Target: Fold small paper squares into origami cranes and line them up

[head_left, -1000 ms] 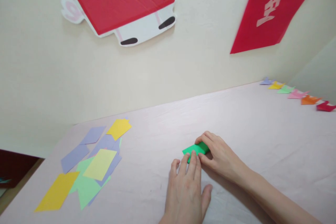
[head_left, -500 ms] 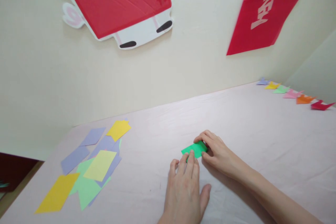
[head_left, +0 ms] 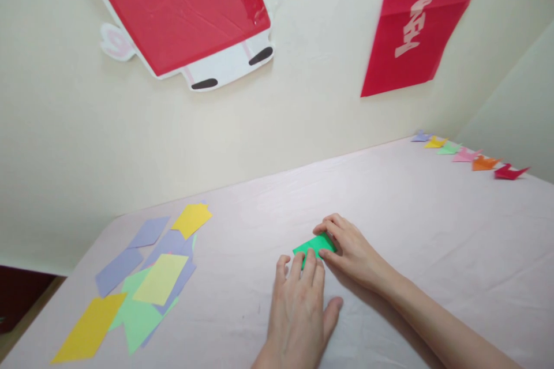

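A small folded piece of green paper (head_left: 312, 244) lies on the light cloth-covered table between my two hands. My left hand (head_left: 298, 305) rests palm down, fingers extended, with its fingertips pressing on the paper's near edge and its thumb spread out to the side. From the right, my right hand (head_left: 346, 242) grips the paper, with the thumb on top near its right end and the fingers curled around the far edge. Part of the paper is hidden under my fingers.
Loose sheets lie at the left, including a yellow sheet (head_left: 89, 328), a pale yellow sheet (head_left: 161, 278) and a purple sheet (head_left: 118, 271). Several small folded paper figures, among them a red one (head_left: 511, 172), line the far right edge. A wall with red hangings (head_left: 426, 29) rises behind.
My right thumb has moved left onto the top of the green paper. My left fingers stay at its near edge. The whole view has shifted slightly.
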### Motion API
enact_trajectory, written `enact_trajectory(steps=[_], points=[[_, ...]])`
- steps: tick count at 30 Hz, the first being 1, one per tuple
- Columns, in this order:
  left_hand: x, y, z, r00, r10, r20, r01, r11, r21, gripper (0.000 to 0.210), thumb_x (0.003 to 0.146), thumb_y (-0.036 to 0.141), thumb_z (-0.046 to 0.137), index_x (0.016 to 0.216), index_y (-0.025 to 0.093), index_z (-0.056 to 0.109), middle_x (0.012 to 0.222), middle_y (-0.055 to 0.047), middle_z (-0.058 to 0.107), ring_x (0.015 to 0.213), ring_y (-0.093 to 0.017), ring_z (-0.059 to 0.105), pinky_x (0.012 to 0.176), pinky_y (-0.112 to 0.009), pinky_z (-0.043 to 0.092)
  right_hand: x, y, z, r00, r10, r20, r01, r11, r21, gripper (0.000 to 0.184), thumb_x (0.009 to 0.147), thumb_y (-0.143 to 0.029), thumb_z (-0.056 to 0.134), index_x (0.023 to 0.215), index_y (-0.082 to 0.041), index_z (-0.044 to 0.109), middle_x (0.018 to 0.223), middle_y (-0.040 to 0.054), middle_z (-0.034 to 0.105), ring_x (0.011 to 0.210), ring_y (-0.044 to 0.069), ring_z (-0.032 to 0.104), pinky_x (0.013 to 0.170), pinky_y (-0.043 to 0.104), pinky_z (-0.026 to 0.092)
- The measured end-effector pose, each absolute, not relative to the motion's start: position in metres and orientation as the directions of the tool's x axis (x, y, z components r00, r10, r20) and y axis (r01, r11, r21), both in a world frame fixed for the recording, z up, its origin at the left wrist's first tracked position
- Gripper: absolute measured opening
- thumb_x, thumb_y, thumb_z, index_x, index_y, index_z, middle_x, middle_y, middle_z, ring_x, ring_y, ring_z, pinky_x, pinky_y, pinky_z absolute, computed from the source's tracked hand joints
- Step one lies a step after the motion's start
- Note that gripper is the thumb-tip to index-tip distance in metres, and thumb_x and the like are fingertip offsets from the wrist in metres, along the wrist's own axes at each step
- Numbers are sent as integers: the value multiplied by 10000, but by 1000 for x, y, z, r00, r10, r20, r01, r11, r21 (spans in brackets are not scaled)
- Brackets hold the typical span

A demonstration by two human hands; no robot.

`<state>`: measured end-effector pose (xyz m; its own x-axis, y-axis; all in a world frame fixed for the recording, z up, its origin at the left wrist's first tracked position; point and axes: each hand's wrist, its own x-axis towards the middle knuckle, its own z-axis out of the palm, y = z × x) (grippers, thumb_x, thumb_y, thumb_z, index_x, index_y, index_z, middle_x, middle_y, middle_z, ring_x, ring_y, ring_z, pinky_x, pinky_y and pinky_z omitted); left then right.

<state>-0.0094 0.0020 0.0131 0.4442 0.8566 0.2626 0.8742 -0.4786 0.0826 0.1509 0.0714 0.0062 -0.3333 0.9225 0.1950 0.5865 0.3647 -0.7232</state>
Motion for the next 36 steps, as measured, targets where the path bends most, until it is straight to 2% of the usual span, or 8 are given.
enact_trajectory(steps=[6, 14, 18, 21, 25, 27, 31, 36], points=[[-16, -4, 14, 438, 834, 337, 893, -445, -59, 358, 902, 408, 549, 1148, 165, 643, 1455, -81, 483, 1310, -276, 449, 989, -479, 405, 153, 73, 6, -366, 913, 180, 604, 380, -701, 287, 761, -65, 566, 1014, -200, 589, 1013, 59, 558, 961, 220, 541, 853, 365, 416], [-29, -17, 11, 392, 852, 346, 919, -382, -100, 307, 914, 263, 486, 1178, 168, 611, 1490, -79, 437, 1315, -289, 428, 965, -502, 408, 155, 75, 3, -383, 904, 192, 581, 397, -711, 281, 790, -48, 530, 1021, -187, 607, 1015, 66, 560, 968, 218, 544, 862, 365, 423], [-34, -18, 9, 356, 867, 347, 927, -374, -17, 262, 900, 207, 495, 1135, 188, 611, 1452, -105, 480, 1282, -306, 460, 958, -516, 419, 157, 74, 7, -398, 896, 196, 538, 401, -741, 202, 867, -129, 519, 1034, -189, 618, 1014, 68, 555, 935, 208, 548, 852, 368, 438], [-37, -15, 4, 312, 877, 366, 920, -376, 116, 245, 886, 173, 519, 1121, 187, 589, 1382, -135, 531, 1236, -302, 496, 947, -500, 441, 160, 72, 11, -414, 888, 199, 491, 402, -773, 186, 840, -155, 582, 1016, -199, 624, 1024, 61, 545, 898, 195, 545, 835, 353, 451], [-32, 1, 3, 250, 880, 403, 875, -384, 295, 462, 848, 133, 565, 1294, 123, 448, 1334, -192, 523, 1236, -286, 491, 965, -471, 439, 163, 71, 14, -416, 885, 209, 438, 396, -807, 175, 789, -102, 596, 931, -203, 622, 995, 44, 536, 884, 184, 535, 819, 335, 449], [-26, 12, 8, 235, 906, 353, 866, -360, 347, 558, 815, 97, 589, 1341, 130, 407, 1303, -173, 542, 1218, -281, 496, 979, -479, 423, 164, 71, 14, -420, 882, 214, 381, 386, -840, 132, 803, -99, 572, 876, -203, 610, 982, 35, 531, 879, 175, 534, 802, 320, 452], [-18, 26, 20, 257, 930, 263, 846, -348, 404, 398, 780, 60, 627, 1140, 220, 570, 1239, -85, 571, 1171, -259, 508, 966, -458, 423, 166, 72, 14, -427, 874, 231, 322, 386, -865, 81, 824, -129, 580, 816, -208, 595, 958, 25, 535, 920, 179, 527, 808, 312, 450], [-20, 27, 14, 235, 916, 325, 764, -381, 521, 298, 803, 94, 624, 1063, 235, 589, 1220, -74, 564, 1177, -268, 488, 979, -471, 399, 166, 71, 14, -494, 840, 226, 393, 447, -803, 32, 832, -218, 657, 815, -221, 629, 956, 24, 563, 949, 197, 498, 866, 349, 421]])
